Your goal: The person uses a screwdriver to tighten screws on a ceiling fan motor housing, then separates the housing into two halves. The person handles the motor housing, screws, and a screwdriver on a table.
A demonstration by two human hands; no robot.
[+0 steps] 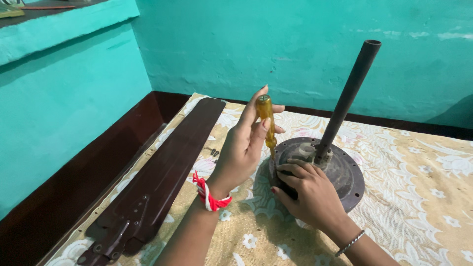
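My left hand (244,148) holds a screwdriver with a yellow see-through handle (266,120) upright, its tip down at the near-left rim of a round dark fan motor housing (345,172). A dark metal rod (347,98) rises tilted from the housing's middle. My right hand (308,189) grips the near edge of the housing, fingers curled over its rim beside the screwdriver tip. A red and white thread is tied on my left wrist, and a thin metal bangle sits on my right wrist.
Dark brown fan blades (162,172) lie stacked at the left on a cream floral cloth (419,197), their metal brackets toward me. A few small screws (213,151) lie by the blades. Turquoise walls (246,44) close in behind and to the left.
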